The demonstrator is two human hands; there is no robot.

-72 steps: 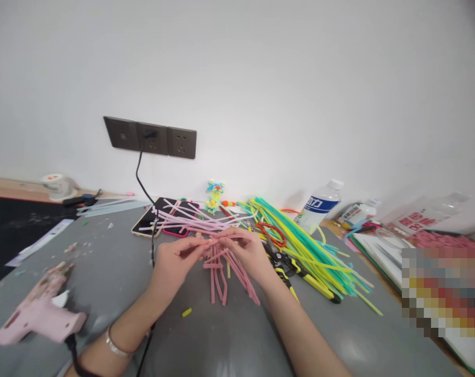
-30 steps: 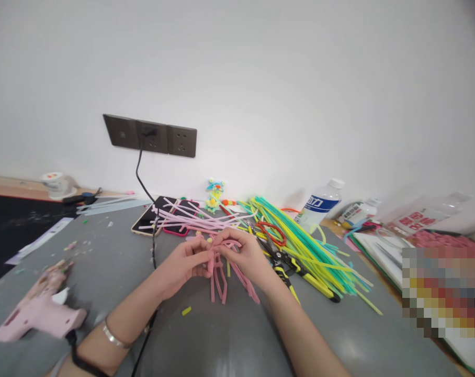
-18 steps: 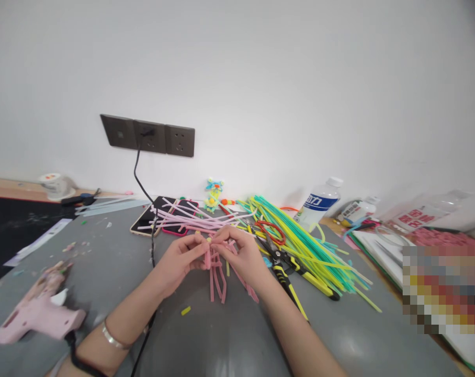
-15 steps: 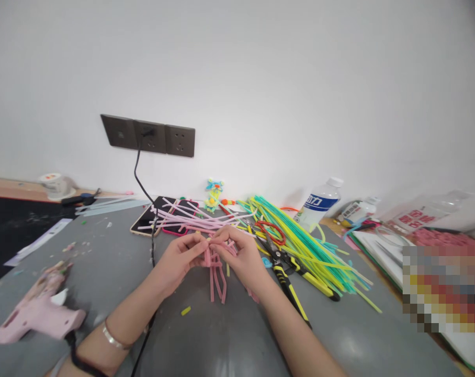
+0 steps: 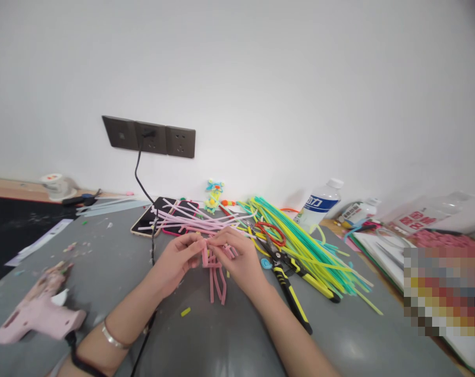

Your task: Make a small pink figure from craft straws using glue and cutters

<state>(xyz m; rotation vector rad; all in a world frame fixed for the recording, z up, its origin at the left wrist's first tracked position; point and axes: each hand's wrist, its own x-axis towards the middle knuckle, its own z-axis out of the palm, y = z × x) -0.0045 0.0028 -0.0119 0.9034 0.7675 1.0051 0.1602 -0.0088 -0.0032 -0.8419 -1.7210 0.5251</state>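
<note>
Both hands meet in the middle of the head view, over the grey table. My left hand (image 5: 179, 263) pinches a short pink fuzzy pipe cleaner (image 5: 205, 255) that is bent into an angle. My right hand (image 5: 237, 256) closes its thumb and finger on the same pipe cleaner near its upper end; the fingertips hide the join. Below and behind the fingers lie more pink pipe cleaners (image 5: 217, 288). A bunch of pale pink pipe cleaners (image 5: 190, 222) lies just beyond, partly over two phones (image 5: 151, 222).
Right of my hands lie yellow-and-black pliers (image 5: 286, 288), scissors with red handles (image 5: 272, 234) and green and yellow pipe cleaners (image 5: 312, 246). A bottle (image 5: 319, 201) stands by the wall. A pink glue gun (image 5: 41, 317) lies left; its black cord runs under my left forearm. A socket panel (image 5: 149, 137) is behind.
My fingers have shifted slightly, and the pink pipe cleaner between them now shows a clear bend. My right hand has moved a little left. The other things stay in place.
</note>
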